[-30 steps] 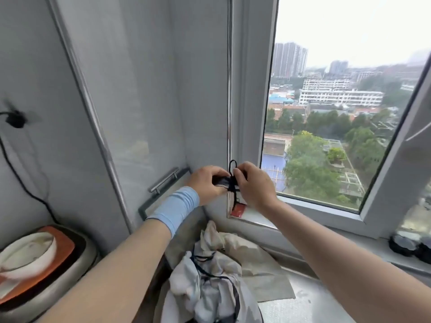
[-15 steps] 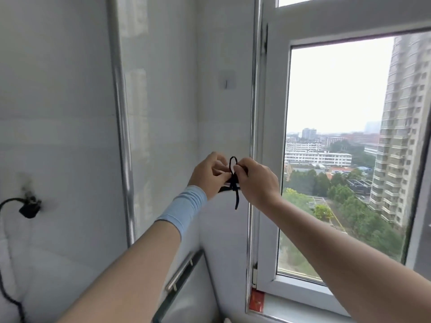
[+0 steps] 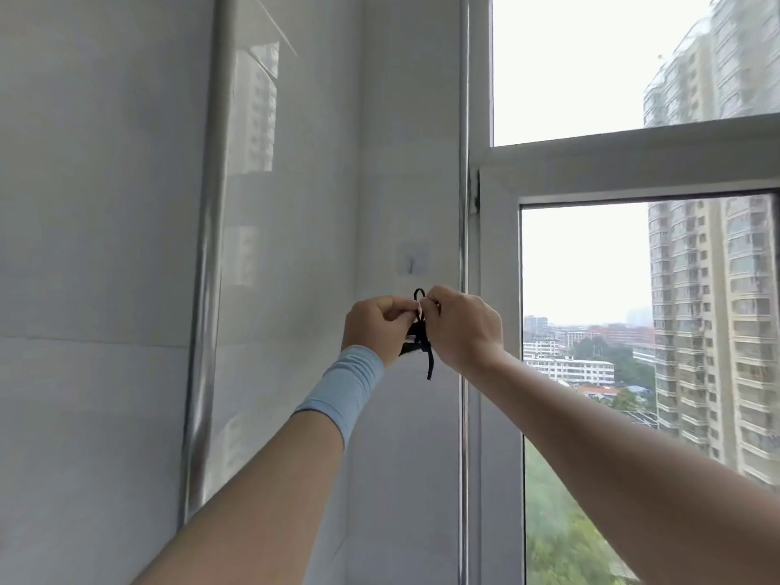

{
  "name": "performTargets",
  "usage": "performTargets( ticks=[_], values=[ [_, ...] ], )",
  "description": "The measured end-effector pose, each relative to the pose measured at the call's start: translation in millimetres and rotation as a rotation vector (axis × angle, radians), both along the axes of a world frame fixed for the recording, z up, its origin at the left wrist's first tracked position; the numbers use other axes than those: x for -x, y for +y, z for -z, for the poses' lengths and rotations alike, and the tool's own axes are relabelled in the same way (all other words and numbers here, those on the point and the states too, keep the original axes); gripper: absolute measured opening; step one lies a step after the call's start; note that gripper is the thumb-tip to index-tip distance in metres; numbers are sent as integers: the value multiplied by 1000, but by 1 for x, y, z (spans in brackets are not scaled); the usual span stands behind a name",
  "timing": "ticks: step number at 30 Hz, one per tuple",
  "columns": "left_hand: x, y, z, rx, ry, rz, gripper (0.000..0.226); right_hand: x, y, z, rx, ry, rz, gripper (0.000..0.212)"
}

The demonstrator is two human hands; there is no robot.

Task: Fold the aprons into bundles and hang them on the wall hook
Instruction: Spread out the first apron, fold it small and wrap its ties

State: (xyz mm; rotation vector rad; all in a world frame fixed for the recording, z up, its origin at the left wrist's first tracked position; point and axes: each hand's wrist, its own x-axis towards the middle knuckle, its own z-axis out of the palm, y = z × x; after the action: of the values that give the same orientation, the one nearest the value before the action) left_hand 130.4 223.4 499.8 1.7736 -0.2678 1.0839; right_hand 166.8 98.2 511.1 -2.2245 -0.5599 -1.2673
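Both my arms stretch up and forward, forearms bare. My left hand (image 3: 375,328) and right hand (image 3: 462,327) meet side by side, backs toward me, fingers (image 3: 394,306) curled inward and pinching a black strap (image 3: 429,365) between them. A pale blue band (image 3: 342,386) wraps my left wrist.

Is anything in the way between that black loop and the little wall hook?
Nothing visible does. The black loop, pinched by the left hand and right hand, sits just below the wall hook, and the gap between them is clear.
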Motion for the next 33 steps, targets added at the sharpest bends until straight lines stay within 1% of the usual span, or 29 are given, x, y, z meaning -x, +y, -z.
performTargets(
  ticks=[3,6,9,12,16,20,21,23,25,26,28,29,30,33],
  values=[
    [-13,6,-18,-54,-24,-14,21,-12,8,-24,-32,-8,21,28],
    [-25,14,-29,-105,-5,-44,25,-24,16,-43,-53,21,11,28],
    [-37,20,-37,-205,6,-108,28,-34,26,-54,-53,27,20,27],
    [-45,24,-43,-287,11,-142,28,-40,35,-63,-59,86,53,25],
    [-49,27,-42,-454,49,-181,34,-43,40,-68,-134,216,64,16],
    [-46,25,-27,-524,46,-163,41,-49,37,-53,-135,258,21,16],
    [-44,25,-23,-547,50,-163,45,-50,36,-49,-134,248,1,19],
    [-43,26,-16,-533,69,-154,52,-49,34,-42,-112,203,-32,27],
    [-43,30,-12,-508,86,-170,51,-44,31,-36,-41,127,-5,28],
    [-44,31,-11,-515,90,-189,47,-42,28,-31,21,50,55,26],
    [-45,32,-9,-537,103,-214,40,-41,24,-17,171,-185,179,21],
    [-45,32,-9,-543,106,-221,38,-42,22,-9,240,-273,202,18],
    [-46,32,-7,-549,105,-233,37,-43,19,-1,304,-320,209,17],
    [-50,34,-4,-572,83,-289,32,-51,14,16,447,-329,234,28]
  ],
)
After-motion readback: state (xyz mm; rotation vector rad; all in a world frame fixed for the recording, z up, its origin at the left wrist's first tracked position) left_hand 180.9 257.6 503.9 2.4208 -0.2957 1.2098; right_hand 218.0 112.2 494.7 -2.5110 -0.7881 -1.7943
